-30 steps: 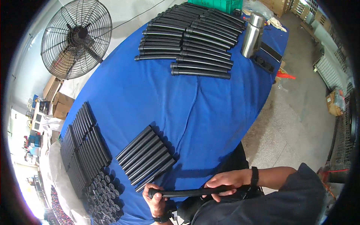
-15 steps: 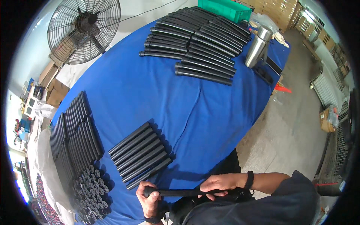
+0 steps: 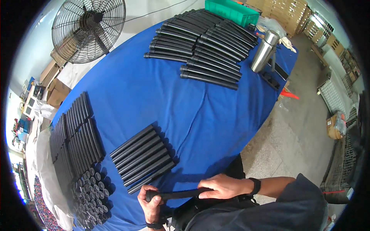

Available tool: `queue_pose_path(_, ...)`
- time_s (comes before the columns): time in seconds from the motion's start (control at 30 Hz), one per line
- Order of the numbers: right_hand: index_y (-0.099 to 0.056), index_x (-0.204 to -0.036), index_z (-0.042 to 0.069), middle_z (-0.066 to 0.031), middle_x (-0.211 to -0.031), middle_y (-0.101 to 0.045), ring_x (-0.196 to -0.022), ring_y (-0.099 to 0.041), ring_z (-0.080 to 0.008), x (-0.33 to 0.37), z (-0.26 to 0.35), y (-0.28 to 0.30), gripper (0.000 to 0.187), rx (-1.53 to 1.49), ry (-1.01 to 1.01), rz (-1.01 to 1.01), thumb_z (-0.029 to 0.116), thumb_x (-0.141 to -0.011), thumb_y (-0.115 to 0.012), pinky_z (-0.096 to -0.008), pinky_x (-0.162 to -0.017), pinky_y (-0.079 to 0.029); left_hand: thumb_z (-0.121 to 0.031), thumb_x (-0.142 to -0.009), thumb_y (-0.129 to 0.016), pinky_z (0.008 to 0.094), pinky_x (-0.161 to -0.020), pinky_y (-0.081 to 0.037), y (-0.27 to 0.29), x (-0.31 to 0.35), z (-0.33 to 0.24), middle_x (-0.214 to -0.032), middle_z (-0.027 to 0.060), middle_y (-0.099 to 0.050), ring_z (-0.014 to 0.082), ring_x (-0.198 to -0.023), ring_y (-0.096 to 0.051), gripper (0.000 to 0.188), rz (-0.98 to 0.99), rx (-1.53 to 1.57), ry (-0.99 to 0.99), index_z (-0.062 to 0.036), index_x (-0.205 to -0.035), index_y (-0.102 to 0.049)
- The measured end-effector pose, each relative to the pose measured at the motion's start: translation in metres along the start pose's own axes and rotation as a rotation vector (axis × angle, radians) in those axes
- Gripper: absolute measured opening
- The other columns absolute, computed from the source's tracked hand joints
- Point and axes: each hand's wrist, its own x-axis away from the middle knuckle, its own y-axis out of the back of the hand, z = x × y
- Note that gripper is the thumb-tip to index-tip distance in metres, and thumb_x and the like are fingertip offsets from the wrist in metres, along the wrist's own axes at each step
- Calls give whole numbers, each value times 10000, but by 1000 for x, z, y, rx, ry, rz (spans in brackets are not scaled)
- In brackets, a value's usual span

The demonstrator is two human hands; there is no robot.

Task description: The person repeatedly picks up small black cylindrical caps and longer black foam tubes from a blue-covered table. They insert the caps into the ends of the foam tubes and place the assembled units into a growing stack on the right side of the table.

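Note:
A black tube (image 3: 178, 195) lies level across the front of my body, held between both hands. My left hand (image 3: 150, 204) is closed round its wider, collar-like left end, thumb on top. Around the other end, my right hand (image 3: 222, 187) is closed, its thumb along the near side; its palm hides that tip. Just beyond my left hand, a row of several plain black tubes (image 3: 143, 158) rests side by side on the blue cloth. To the left, a cluster of black ring-shaped caps (image 3: 93, 192) stands beside a larger batch of black tubes (image 3: 83, 138).
Toward the far edge of the blue-covered table (image 3: 154, 92) lie many black tubes with collared ends (image 3: 212, 75). A green bin (image 3: 231, 12), a steel flask (image 3: 265, 52) and a phone (image 3: 278, 70) sit there too. A large fan (image 3: 89, 29) stands beyond the table.
My right hand has shifted slightly left along the tube, its thumb now lower on the near side. My left hand keeps its hold. The view has shifted a little.

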Motion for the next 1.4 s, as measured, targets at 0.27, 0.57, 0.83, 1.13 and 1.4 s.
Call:
queue_pose_path(0.27,-619,-1035,9,-174,-966,-624,-927,-619,-373,-19,-6,182,260,570,191,-919,230,-925,-700,-441,-802,-496,-458,-813,-828,219,-433,-419,6,-2,8,-625,26,-571,95,-466,-508,706,50,42,-63,16,-1258,-552)
queue_pose_path(0.57,-604,-1060,14,-202,-992,-632,-971,-624,-393,-59,-145,371,296,1084,-116,-1160,246,-913,-714,-490,-839,-512,-337,-912,-748,231,-439,-424,1,-6,8,-656,43,-594,105,-495,-539,476,55,8,-57,28,-1179,-602)
queue_pose_path(0.83,-607,-1072,-10,-225,-1032,-650,-994,-629,-416,-101,-157,382,320,1102,-212,-1137,247,-913,-714,-496,-884,-512,-365,-913,-755,239,-442,-430,-1,-5,3,-675,46,-610,111,-497,-553,495,30,-55,-7,43,-1155,-615)
queue_pose_path(1.13,-626,-1030,9,-205,-1049,-633,-1010,-615,-391,-105,-156,387,287,1111,-190,-1208,200,-860,-757,-486,-881,-506,-286,-895,-778,243,-518,-460,-5,-4,-5,-734,26,-617,116,-580,-598,443,20,-44,82,47,-1150,-635)
queue_pose_path(1.4,-650,-1047,30,-185,-1048,-634,-1037,-611,-371,-99,-152,396,305,1173,-262,-1159,200,-830,-781,-489,-879,-508,-248,-899,-771,251,-512,-468,-2,-5,0,-741,27,-622,113,-583,-600,401,21,-32,78,46,-1138,-639)
